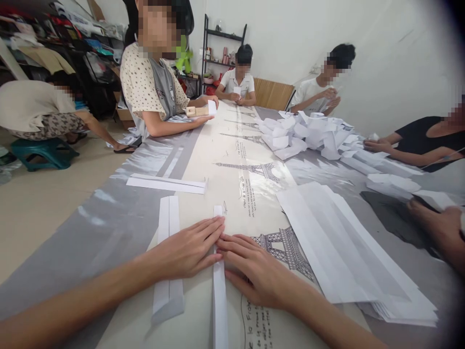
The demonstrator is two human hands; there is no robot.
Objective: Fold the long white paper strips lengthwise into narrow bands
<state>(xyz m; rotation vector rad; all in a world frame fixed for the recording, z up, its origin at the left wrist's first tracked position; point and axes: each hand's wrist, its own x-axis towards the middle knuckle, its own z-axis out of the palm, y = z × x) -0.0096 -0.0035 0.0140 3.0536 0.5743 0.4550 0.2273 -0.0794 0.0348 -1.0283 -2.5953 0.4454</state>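
Observation:
A narrow folded strip of white paper (219, 310) lies lengthwise on the table in front of me. My left hand (189, 247) rests on it from the left, its fingers stretched out and pressing on the paper. From the right, my right hand (256, 269) lies on the same strip with extended fingers, the fingertips of both hands meeting. Left of the strip is a wider folded paper (169, 220), partly hidden under my left hand and forearm. Beyond it another folded paper (165, 183) lies crosswise. A stack of creased white sheets (341, 247) sits to my right.
A heap of folded white papers (312, 133) covers the far right of the table (207, 160). Several people sit around it; one at the left holds a wooden block (198, 112) and paper. A co-worker's hand (439, 228) is near the stack, beside dark cloth-like material (395, 218).

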